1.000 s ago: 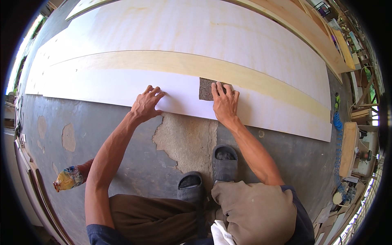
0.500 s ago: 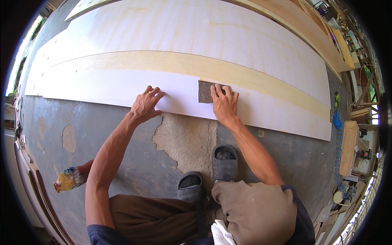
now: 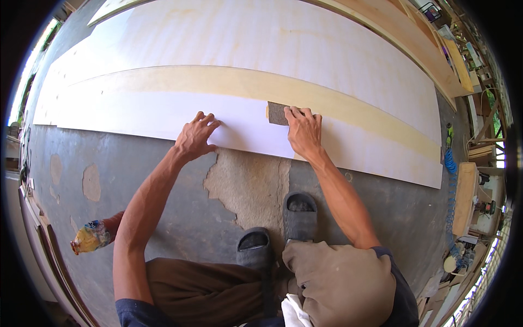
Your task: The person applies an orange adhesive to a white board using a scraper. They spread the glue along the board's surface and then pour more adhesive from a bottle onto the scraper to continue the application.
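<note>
Concrete floor: left hand (image 3: 195, 139) flat on white board (image 3: 163, 111), right hand (image 3: 304, 131) pressing sandpaper (image 3: 277, 113).

Floor was rough grey concrete (image 3: 163, 180) with a big patch (image 3: 248, 182) where the surface had flaked off. Daylight came in everywhere, and timber planks (image 3: 414, 49) were stacked along the right.
</note>
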A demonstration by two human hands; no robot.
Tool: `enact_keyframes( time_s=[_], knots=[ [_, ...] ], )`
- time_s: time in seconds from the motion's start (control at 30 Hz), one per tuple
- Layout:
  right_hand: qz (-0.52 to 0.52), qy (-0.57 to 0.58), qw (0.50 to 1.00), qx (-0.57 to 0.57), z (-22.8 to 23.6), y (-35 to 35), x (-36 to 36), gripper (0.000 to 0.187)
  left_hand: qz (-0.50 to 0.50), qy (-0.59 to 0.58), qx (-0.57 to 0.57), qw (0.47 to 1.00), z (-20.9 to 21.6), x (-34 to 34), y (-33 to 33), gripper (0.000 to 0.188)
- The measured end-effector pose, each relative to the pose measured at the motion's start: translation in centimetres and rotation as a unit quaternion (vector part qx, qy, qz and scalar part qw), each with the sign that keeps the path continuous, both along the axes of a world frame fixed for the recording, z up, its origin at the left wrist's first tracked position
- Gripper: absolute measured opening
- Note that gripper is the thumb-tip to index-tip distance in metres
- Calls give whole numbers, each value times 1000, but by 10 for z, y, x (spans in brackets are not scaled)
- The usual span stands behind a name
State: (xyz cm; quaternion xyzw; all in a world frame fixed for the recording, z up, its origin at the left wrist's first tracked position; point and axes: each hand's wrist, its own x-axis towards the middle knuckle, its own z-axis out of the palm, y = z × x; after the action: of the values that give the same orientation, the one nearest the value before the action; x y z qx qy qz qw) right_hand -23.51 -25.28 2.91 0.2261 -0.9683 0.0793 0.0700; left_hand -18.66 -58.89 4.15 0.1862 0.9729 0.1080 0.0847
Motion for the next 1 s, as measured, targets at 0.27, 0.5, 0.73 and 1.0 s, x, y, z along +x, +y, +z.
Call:
enact_keyframes(
  time_s=[0.27,0.5,0.73,1.0],
  knots=[
    [4,-132,991,22,35,3,10,33,2,-3,-7,1000,-5,1,-1,70],
    [59,-253,965,39,58,20,88,42,4,-1,-7,1000,-8,0,-1,73],
    [92,-94,991,-9,63,-36,65,60,-2,-20,22,1000,-2,-3,-9,78],
    [282,-271,895,214,43,-75,117,55,-9,-47,52,997,5,-10,-18,73]
  ],
)
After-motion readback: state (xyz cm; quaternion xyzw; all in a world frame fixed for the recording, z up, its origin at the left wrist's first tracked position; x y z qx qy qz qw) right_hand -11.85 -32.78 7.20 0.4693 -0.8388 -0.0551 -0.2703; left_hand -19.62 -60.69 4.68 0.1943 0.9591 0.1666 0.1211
